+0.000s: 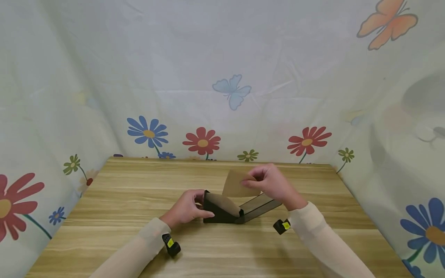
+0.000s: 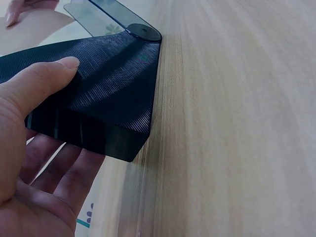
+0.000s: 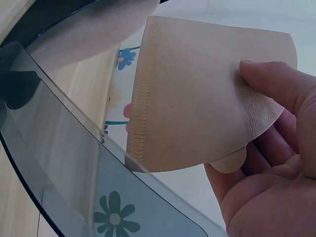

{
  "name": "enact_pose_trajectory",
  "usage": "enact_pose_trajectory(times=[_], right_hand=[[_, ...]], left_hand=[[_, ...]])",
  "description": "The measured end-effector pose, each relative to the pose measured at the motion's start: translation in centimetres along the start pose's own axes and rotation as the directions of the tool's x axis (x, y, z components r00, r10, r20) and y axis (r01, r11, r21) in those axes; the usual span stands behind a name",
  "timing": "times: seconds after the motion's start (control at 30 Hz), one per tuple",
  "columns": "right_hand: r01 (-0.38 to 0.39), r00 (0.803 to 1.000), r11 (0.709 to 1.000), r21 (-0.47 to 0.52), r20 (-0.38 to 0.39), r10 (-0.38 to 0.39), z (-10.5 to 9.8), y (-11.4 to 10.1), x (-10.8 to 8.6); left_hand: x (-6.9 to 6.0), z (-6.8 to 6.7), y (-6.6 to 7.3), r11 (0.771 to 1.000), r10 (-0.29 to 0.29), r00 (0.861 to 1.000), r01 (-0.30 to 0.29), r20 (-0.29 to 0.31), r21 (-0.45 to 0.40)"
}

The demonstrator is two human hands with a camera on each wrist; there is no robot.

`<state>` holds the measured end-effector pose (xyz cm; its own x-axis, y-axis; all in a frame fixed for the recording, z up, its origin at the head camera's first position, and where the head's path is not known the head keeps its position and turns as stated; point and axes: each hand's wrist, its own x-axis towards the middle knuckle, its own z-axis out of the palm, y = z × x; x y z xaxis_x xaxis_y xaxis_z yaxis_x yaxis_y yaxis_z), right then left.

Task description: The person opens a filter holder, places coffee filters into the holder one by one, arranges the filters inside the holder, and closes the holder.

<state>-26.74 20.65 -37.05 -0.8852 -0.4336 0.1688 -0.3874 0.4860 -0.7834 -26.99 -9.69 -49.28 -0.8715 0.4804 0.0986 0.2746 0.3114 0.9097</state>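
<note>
A black ribbed holder (image 1: 219, 211) with a clear hinged lid (image 1: 260, 204) stands on the table, its lid swung out to the right. My left hand (image 1: 185, 208) grips the holder's left end, thumb on the near side (image 2: 106, 84) and fingers behind. Brown paper (image 1: 224, 201) shows inside the holder. Above the lid, my right hand (image 1: 272, 183) pinches a brown paper coffee filter (image 3: 207, 94) between thumb and fingers. The filter has a crimped edge and a small rounded tab (image 3: 229, 160). It is apart from the holder.
The wood-grain table (image 1: 139, 173) lies under both hands. A white cloth (image 1: 174, 58) printed with flowers and butterflies hangs behind it and at both sides. Small black devices with yellow marks sit at both wrists.
</note>
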Motion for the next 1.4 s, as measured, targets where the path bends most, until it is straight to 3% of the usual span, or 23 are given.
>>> enact_pose_trajectory(times=[0.2,0.93,1.4], right_hand=[[-0.012,1.000,1.000,-0.003,0.023,0.012,0.8,0.0,0.1],[0.052,0.996,0.995,-0.079,0.079,-0.046,3.7,-0.6,0.3],[0.037,0.991,0.999,-0.028,0.130,-0.033,5.1,-0.6,0.5]], left_hand=[[0.0,0.0,0.1,1.000,-0.006,1.000,0.006,-0.008,0.013],[0.1,0.2,0.2,1.000,-0.016,1.000,0.016,-0.024,0.017],[0.1,0.2,0.2,1.000,-0.014,1.000,0.014,-0.019,0.010]])
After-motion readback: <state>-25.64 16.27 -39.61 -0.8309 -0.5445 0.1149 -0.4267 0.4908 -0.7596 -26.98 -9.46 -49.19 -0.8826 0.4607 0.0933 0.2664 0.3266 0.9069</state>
